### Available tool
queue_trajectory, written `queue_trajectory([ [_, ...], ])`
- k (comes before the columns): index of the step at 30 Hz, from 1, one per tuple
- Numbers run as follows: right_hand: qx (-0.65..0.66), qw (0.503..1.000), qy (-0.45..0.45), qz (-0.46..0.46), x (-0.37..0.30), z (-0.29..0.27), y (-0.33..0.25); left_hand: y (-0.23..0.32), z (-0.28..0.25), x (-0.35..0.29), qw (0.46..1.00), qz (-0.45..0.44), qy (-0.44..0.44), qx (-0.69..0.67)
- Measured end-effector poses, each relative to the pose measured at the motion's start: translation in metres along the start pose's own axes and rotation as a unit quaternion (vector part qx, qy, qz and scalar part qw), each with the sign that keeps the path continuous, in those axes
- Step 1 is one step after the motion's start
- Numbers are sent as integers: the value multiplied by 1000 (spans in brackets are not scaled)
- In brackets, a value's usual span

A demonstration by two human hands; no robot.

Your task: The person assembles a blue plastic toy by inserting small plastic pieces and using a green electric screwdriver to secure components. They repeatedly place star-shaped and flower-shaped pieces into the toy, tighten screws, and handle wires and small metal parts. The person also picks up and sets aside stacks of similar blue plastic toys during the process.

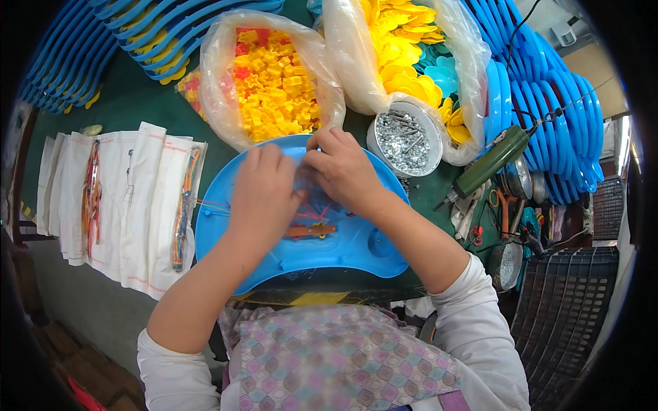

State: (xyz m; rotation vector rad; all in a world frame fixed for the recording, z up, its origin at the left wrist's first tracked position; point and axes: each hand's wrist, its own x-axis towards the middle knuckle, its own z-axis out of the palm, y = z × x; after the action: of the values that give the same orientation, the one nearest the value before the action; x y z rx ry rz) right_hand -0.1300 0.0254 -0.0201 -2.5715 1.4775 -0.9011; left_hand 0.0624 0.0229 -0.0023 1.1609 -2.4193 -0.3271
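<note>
Left hand (264, 188): over the left-centre of the blue plastic shell (349, 255), my fingers bent and blurred; I cannot tell whether they grip anything.
Right hand (346, 168): over the shell's far part, right of centre, fingers curled in toward my left ones; what they pinch, if anything, is hidden.
Blue plastic shell: directly under both my hands, hollow side up on the green table (157, 103), its inward-curving edge toward my body.
Brown board (319, 231): inside the shell, on the near side of my fingers, between my forearms.
Pink wires (310, 216): in the shell, close to the board and below my fingers.
Wire bundle (179, 233): on the white cloth (142, 236), left of my left hand.
White bowl (375, 145): near my right hand, full of screws (404, 145).
</note>
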Motion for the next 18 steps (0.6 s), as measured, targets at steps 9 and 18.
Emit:
queue_trajectory([
  [9, 69, 987, 1, 144, -13, -35, -14, -3, 18, -1, 999, 47, 22, 14],
  [18, -98, 992, -69, 41, -32, -41, -6, 0, 16, -1, 998, 46, -4, 51],
])
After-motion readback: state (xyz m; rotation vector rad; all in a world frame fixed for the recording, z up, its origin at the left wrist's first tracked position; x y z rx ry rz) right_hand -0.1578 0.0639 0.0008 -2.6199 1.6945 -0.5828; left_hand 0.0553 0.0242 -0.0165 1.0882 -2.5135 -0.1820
